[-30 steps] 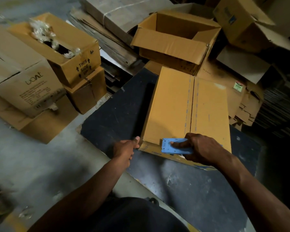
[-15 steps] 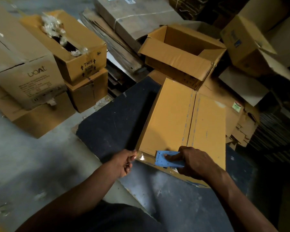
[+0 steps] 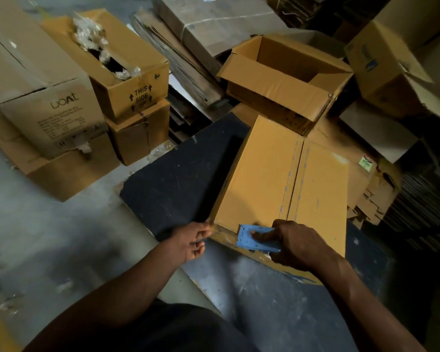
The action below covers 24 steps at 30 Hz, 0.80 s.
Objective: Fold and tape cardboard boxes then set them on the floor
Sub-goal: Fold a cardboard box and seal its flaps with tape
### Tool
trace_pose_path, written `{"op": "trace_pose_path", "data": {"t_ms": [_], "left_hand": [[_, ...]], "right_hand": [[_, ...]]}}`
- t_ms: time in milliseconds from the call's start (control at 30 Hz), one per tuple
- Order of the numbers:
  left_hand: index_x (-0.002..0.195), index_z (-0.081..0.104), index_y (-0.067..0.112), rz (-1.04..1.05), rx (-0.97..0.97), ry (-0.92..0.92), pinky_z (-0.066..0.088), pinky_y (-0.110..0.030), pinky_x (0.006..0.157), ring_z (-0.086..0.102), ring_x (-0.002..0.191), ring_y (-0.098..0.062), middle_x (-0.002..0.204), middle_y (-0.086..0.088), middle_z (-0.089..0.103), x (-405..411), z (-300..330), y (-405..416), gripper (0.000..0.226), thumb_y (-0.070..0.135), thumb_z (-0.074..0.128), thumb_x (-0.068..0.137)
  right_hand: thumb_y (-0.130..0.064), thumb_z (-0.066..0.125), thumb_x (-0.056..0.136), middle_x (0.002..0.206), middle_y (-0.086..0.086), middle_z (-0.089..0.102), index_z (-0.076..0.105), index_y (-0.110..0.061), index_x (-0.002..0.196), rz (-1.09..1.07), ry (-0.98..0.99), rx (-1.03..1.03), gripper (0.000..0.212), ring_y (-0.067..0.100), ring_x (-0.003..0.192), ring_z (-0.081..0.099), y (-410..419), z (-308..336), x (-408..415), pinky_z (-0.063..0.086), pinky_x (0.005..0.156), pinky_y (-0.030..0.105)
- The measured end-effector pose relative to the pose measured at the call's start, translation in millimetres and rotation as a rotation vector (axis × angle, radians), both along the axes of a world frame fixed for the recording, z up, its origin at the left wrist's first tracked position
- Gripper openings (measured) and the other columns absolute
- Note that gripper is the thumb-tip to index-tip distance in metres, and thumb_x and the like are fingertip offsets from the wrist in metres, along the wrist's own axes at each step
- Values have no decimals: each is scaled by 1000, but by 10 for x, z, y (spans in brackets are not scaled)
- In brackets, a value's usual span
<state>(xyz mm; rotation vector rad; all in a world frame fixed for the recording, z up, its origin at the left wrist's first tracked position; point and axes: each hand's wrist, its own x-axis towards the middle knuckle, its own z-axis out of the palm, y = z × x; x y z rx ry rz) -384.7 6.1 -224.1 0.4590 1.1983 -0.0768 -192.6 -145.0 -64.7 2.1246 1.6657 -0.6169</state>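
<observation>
A closed cardboard box lies flaps-up on a dark board, its two top flaps meeting along a centre seam. My right hand grips a blue tape dispenser pressed against the box's near edge, forefinger stretched along its flat side. My left hand touches the box's near left corner with loosely curled fingers; whether it pinches a tape end there I cannot tell.
An open empty box stands just behind the closed one. Stacked cartons and one marked "THIS SIDE" crowd the left. Flattened cardboard piles fill the right and back. Bare concrete floor lies at the lower left.
The view has shifted slightly. My right hand has slid the blue dispenser a little leftward along the box's near edge; my left hand stays at the near left corner.
</observation>
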Motion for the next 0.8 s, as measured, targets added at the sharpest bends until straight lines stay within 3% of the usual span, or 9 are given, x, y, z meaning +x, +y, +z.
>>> {"op": "trace_pose_path", "data": {"t_ms": [167, 267, 333, 400, 500, 567, 633, 700, 800], "left_hand": [[90, 73, 20, -59, -69, 19, 40, -25, 55, 49, 74, -16, 96, -4, 60, -19, -40, 19, 27, 44, 85, 83], [64, 63, 22, -135, -91, 27, 27, -19, 51, 38, 54, -10, 68, 3, 54, -70, -159, -27, 43, 58, 83, 79], [55, 53, 23, -186, 34, 145, 20, -19, 47, 30, 48, -9, 60, 6, 51, -117, -280, -59, 55, 65, 82, 76], [68, 61, 15, -118, 195, 266, 22, -20, 42, 36, 47, -9, 68, 0, 62, -132, -445, -54, 49, 58, 81, 81], [91, 73, 7, -271, 554, 339, 50, -34, 55, 67, 66, -28, 81, -11, 73, 9, -468, 14, 58, 64, 62, 94], [87, 75, 10, -326, 856, 373, 49, -35, 67, 69, 83, -32, 86, -12, 73, 96, -244, 62, 54, 56, 50, 103], [91, 72, 12, -166, 1155, 388, 39, -28, 62, 65, 82, -27, 86, -7, 68, 87, 2, 82, 50, 49, 43, 107], [104, 72, 14, -52, 1611, 186, 43, -22, 71, 65, 91, -22, 97, -2, 68, 38, 228, -5, 45, 50, 47, 104], [132, 69, 7, -549, 2198, -335, 43, -33, 111, 60, 127, -20, 134, -7, 68, 91, 112, -206, 60, 52, 68, 92]], "right_hand": [[-37, 62, 96, 98, -10, 40, 34, -60, 149, 4, -1, -5, 65, 13, 85, 44, -3, 16, 2, 40, 69, 32], [-38, 63, 95, 98, -10, 40, 33, -61, 149, 3, 5, -14, 66, 11, 85, 42, -9, 14, 3, 40, 68, 31], [-40, 64, 95, 99, -11, 41, 33, -61, 149, 6, 13, -19, 66, 12, 85, 44, 0, 21, 12, 42, 68, 32], [-41, 65, 94, 99, -11, 42, 33, -62, 149, 12, 14, -24, 67, 12, 86, 46, 1, 22, 15, 47, 69, 33], [-42, 65, 93, 97, -12, 41, 32, -62, 150, 25, -6, -36, 68, 13, 85, 46, 9, 28, 21, 47, 68, 33], [-43, 65, 92, 96, -13, 39, 34, -63, 148, 31, -21, -46, 67, 15, 90, 54, 29, 58, 17, 45, 67, 32], [-41, 67, 91, 98, -12, 43, 38, -64, 146, 18, -18, -67, 66, 18, 98, 60, 48, 91, -16, 43, 66, 32], [-38, 69, 89, 110, -8, 55, 41, -64, 144, 2, -34, -90, 67, 23, 103, 63, 85, 123, -48, 46, 68, 34], [-38, 73, 85, 123, 0, 64, 47, -62, 141, -28, -53, -107, 66, 29, 105, 66, 155, 157, -35, 45, 70, 34]]}}
